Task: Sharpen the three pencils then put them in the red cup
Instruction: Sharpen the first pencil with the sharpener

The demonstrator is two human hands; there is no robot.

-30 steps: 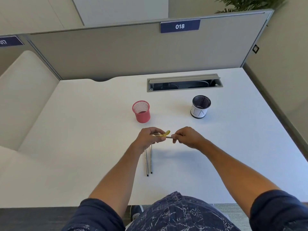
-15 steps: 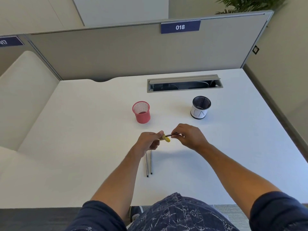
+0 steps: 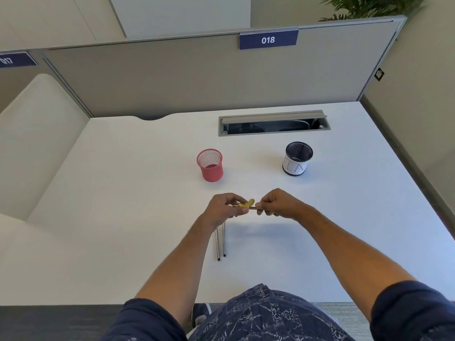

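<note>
My left hand (image 3: 225,209) pinches a small yellow sharpener (image 3: 248,204) above the middle of the white desk (image 3: 123,193). My right hand (image 3: 277,203) grips a dark pencil (image 3: 253,207) whose tip goes into the sharpener; most of that pencil is hidden in my fist. Two more pencils (image 3: 220,242) lie side by side on the desk just below my left hand, pointing toward me. The red mesh cup (image 3: 210,164) stands upright beyond my hands, a little to the left, with nothing visible in it.
A black mesh cup with a white label (image 3: 296,158) stands to the right of the red cup. A grey cable slot (image 3: 273,123) is set into the desk at the back. Grey partition panels (image 3: 197,77) close off the far and left sides.
My two hands have drawn closer together, so less of the pencil shows between them. The sharpener has turned slightly in my left fingers. The two pencils on the desk have not moved.
</note>
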